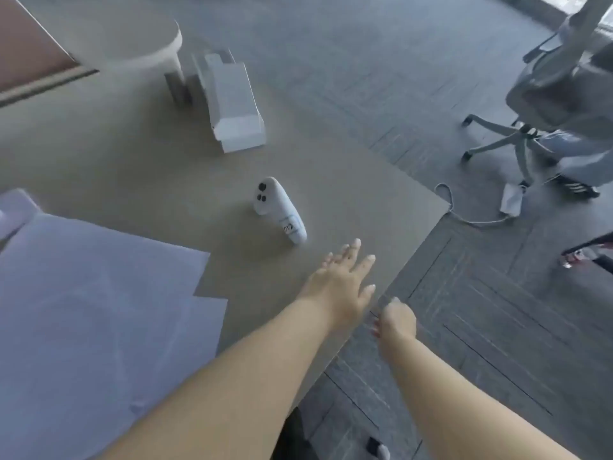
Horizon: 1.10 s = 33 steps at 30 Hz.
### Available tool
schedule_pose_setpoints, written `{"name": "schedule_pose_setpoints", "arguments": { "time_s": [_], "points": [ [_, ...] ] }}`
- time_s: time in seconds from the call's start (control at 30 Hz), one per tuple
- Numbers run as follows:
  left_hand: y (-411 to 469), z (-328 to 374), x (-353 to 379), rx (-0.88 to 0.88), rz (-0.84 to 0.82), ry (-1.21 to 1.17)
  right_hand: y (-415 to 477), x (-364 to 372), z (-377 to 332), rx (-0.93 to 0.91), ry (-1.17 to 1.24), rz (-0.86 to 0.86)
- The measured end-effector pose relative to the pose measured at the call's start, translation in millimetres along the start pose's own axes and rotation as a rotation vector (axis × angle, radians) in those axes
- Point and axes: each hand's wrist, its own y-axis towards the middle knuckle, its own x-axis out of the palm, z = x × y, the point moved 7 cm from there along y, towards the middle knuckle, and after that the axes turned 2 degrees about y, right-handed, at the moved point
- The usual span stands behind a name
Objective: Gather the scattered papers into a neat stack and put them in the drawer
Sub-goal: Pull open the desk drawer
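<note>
Several white papers [93, 313] lie overlapping on the beige table [139, 167] at the lower left, loosely spread. My left hand [341, 280] hovers flat over the table's right corner, fingers spread, holding nothing. My right hand [396, 318] is just beyond the table's right edge, below the tabletop level, its fingers curled downward; what they touch is hidden. No drawer shows in this view.
A white controller [280, 209] lies on the table just beyond my left hand. A white box [232, 101] and a round white stand [156, 51] sit farther back. An office chair [544, 104] and a cable [464, 210] occupy the carpet at right.
</note>
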Motion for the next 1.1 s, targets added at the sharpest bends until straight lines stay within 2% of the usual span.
{"name": "schedule_pose_setpoints", "arguments": {
  "time_s": [0.07, 0.13, 0.23, 0.33, 0.43, 0.5, 0.63, 0.77, 1.1],
  "points": [
    [6, -4, 18, 0.015, 0.069, 0.056, 20, 8, 18, 0.039, 0.086, -0.02],
    [14, -6, 32, 0.007, 0.153, 0.125, 39, 21, 23, -0.023, 0.096, -0.101],
    [37, 4, 32, 0.044, 0.17, 0.165, 62, 46, 20, -0.122, 0.171, -0.194],
    [61, 7, 26, 0.049, 0.212, 0.19, 93, 64, 17, -0.197, 0.248, -0.135],
    [65, 9, 29, 0.023, 0.257, 0.23, 104, 64, 11, -0.449, 0.184, 0.02],
    [64, 8, 27, 0.005, 0.264, 0.235, 97, 54, 11, -0.555, 0.176, 0.087],
    [59, 14, 30, -0.156, 0.291, 0.206, 86, 45, 7, -0.692, 0.129, 0.074],
    [56, 36, 43, -0.338, 0.347, 0.287, 92, 26, 24, -0.733, 0.163, 0.083],
    [56, 40, 41, -0.43, 0.38, 0.394, 109, -52, 66, -0.783, 0.118, -0.015]
  ]
}}
